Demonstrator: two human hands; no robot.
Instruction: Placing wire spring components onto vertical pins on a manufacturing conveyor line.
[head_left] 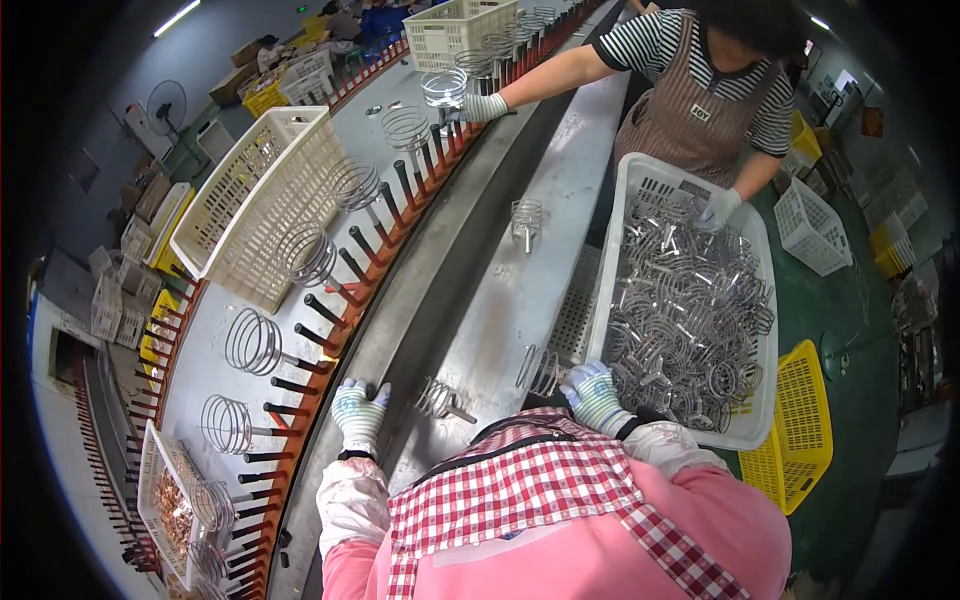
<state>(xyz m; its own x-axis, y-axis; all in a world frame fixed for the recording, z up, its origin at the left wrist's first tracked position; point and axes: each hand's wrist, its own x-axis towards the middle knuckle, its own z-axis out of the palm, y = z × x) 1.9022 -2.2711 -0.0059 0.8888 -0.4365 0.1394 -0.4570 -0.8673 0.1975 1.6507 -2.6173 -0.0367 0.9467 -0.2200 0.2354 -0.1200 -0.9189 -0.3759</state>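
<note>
My left hand (360,412), in a pale striped glove, rests at the metal rail beside the conveyor's black-tipped pegs. Its fingers are apart with nothing between them. In a matching glove, my right hand (597,398) is beside the near left corner of a white tub (602,300). Its fingers are closed at a wire coil with a short stem (542,371); the grip is partly hidden. Between my hands, another stemmed wire coil (436,398) lies on the metal bench (490,310). A third coil (527,218) lies farther up the bench. Tangled coils (680,310) fill the tub.
Across the bench, a co-worker in a striped apron (675,115) reaches one gloved hand (485,107) to a coil at the pegs and the other into the tub. Coils (253,342) line the curved conveyor. A cream crate (255,210) stands on it. Yellow baskets (805,425) are at right.
</note>
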